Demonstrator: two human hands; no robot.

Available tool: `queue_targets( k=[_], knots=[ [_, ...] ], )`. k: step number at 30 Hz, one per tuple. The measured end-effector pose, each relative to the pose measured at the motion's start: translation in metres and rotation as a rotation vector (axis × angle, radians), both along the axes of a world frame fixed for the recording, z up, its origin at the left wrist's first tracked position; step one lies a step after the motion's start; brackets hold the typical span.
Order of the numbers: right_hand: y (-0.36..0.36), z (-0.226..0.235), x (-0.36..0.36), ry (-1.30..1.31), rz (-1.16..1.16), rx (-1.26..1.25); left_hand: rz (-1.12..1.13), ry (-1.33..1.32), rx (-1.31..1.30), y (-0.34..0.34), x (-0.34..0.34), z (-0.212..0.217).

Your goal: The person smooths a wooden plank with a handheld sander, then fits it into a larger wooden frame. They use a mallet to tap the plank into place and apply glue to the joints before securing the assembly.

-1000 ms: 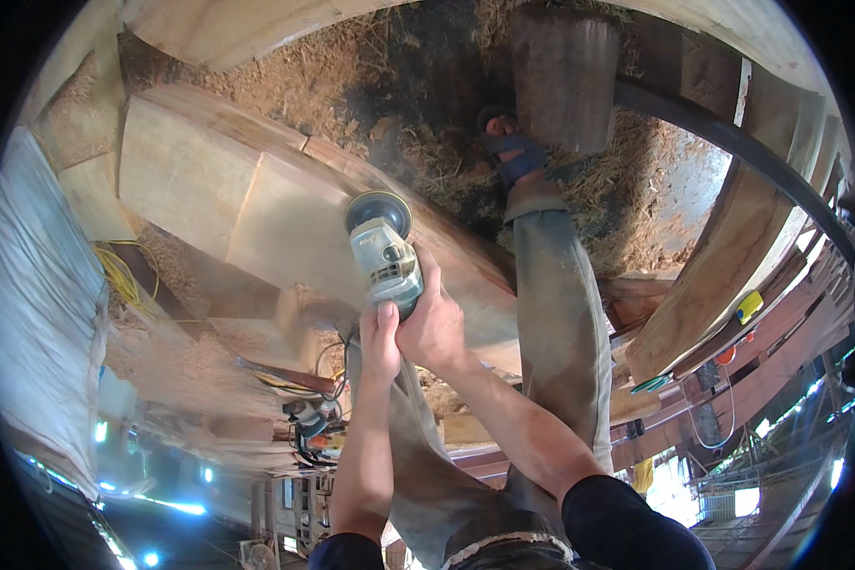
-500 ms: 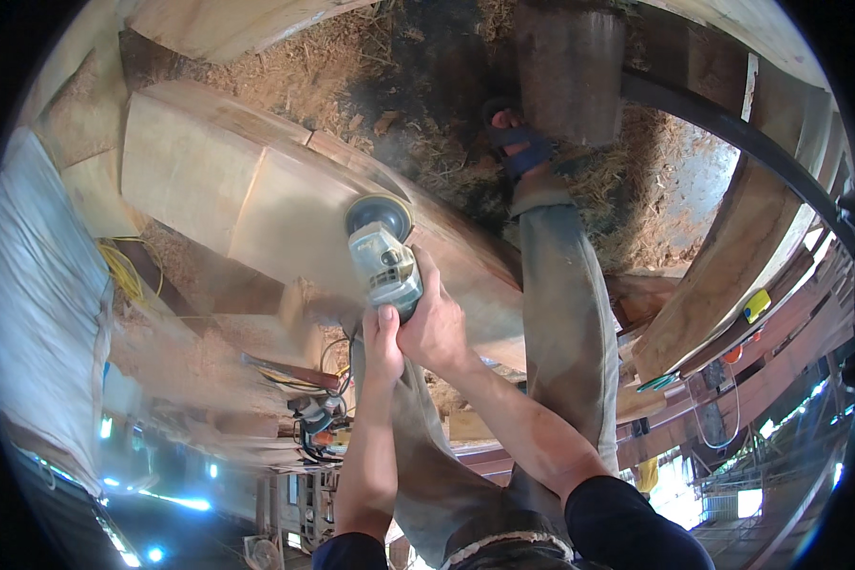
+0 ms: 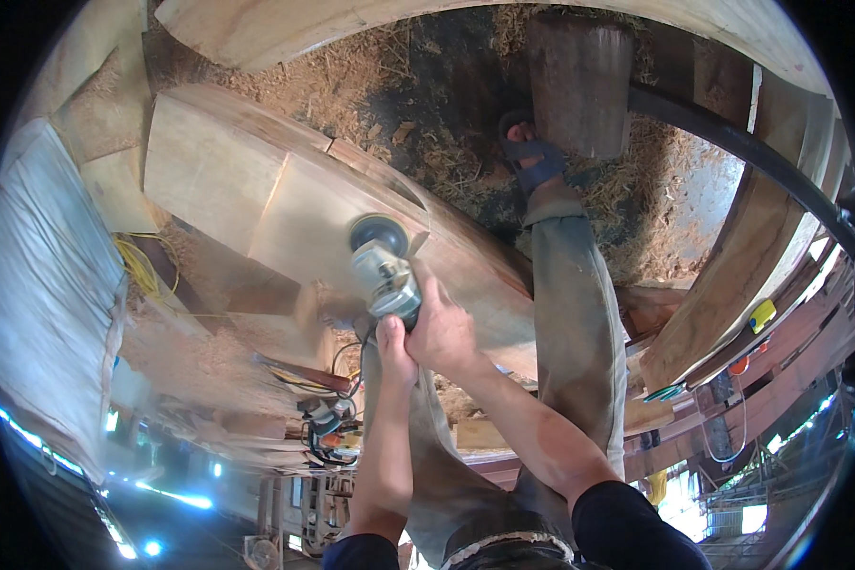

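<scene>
An angle grinder (image 3: 389, 285) with a round dark disc (image 3: 379, 234) is gripped in both my hands. My left hand (image 3: 395, 348) closes round the rear of its body, thumb on top. My right hand (image 3: 442, 328) wraps the body's right side, close against the left hand. The disc lies on the pale upper face of a large wooden beam (image 3: 218, 190), just right of a seam across the wood. Whether the disc spins cannot be made out. Fine dust hazes the air to the left of the grinder.
Wood shavings (image 3: 427, 152) litter the ground around my sandalled foot (image 3: 532, 157). A metal cylinder (image 3: 579, 90) stands beside that foot. At left are a white sheet (image 3: 57, 285) and a yellow cord (image 3: 140, 266). Another power tool (image 3: 325, 418) lies near my left forearm. A curved timber (image 3: 731, 285) rises at right.
The view has shifted slightly, so the beam and ground appear farther right and lower. Relative to the beam, the grinder's disc has moved a little to the left. Both hands keep their grip.
</scene>
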State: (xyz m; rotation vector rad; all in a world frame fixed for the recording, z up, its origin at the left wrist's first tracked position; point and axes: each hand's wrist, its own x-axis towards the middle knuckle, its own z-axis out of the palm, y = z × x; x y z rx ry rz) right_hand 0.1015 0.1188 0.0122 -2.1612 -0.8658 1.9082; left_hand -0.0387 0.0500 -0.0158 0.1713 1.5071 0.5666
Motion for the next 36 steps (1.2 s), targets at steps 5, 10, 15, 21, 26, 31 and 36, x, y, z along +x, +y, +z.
queue_targets(
  k=[5, 10, 15, 21, 26, 31, 36],
  knots=[
    [0.003, 0.0, -0.01, 0.006, 0.011, 0.028, -0.029, 0.024, -0.024, 0.007, -0.004, 0.009],
    [-0.003, -0.004, -0.008, -0.031, -0.07, -0.014, -0.255, 0.019, 0.068, 0.03, 0.002, 0.011],
    [-0.01, -0.005, -0.009, -0.017, -0.192, -0.013, -0.317, 0.029, 0.077, 0.033, 0.008, 0.013],
    [-0.013, -0.001, -0.02, 0.031, -0.06, -0.029, -0.136, 0.035, 0.047, 0.015, -0.007, 0.018],
    [-0.014, -0.005, -0.016, -0.042, -0.165, -0.009, -0.291, -0.025, 0.057, 0.016, -0.01, 0.005],
    [-0.013, -0.004, -0.016, -0.026, -0.112, -0.028, -0.193, 0.076, 0.01, 0.015, -0.006, 0.011],
    [-0.013, -0.003, -0.017, 0.011, -0.071, -0.059, -0.131, 0.062, 0.006, 0.018, -0.004, 0.014]
  ],
)
